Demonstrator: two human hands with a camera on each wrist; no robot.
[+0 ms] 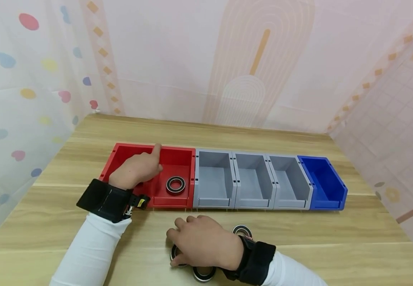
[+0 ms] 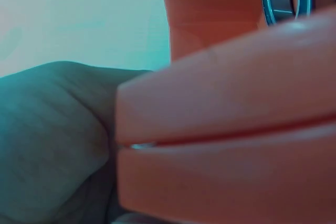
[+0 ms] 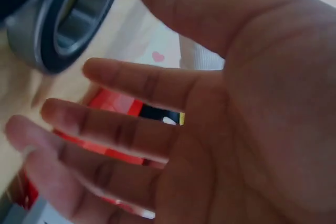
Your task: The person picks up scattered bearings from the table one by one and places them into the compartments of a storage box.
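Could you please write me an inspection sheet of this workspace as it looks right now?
Surface: wooden table, bare part at right.
Job's things: one bearing lies in the red bin; three more bearings lie on the table by the right hand, at and.
Clutter: three grey bins and a blue bin in a row, nothing seen inside.
Grippers: left hand rests in the red bin, one finger extended; right hand spread over the table bearings, fingers relaxed.
Cables: nothing seen.
Surroundings: patterned fabric walls on three sides.
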